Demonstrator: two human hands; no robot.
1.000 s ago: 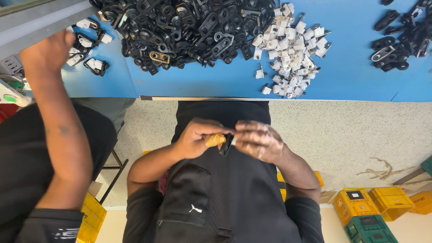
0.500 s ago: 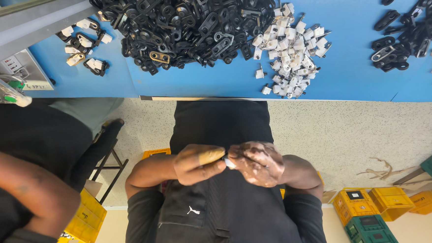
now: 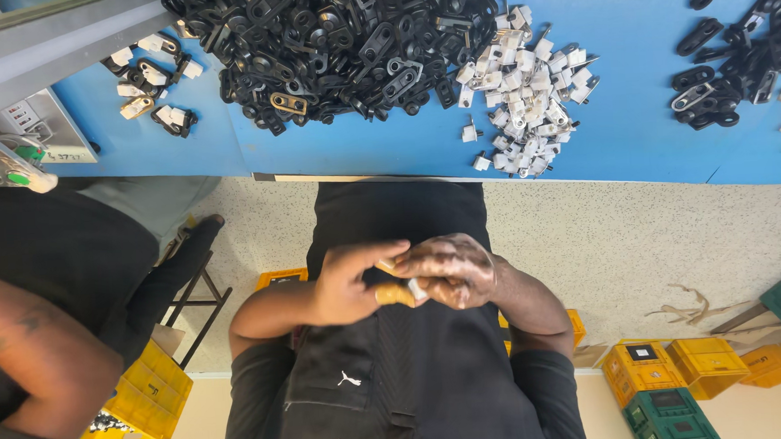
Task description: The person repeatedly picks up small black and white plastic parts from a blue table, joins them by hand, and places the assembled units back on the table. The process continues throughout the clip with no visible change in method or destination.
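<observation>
My left hand and my right hand meet close to my chest, above my black clothing. The left hand's fingers curl around a small tan piece. My right hand pinches a small white clip against it. Both items are mostly hidden by fingers. Farther away, on the blue table, lie a big heap of black plastic links and a smaller pile of white clips.
More black links lie at the table's right, and mixed black and white parts at its left beside a grey control box. A co-worker's arm fills the lower left. Yellow and green crates stand on the floor.
The co-worker's arm has pulled back from the table to the lower left. My hands have dropped slightly toward my body, still joined around the small parts.
</observation>
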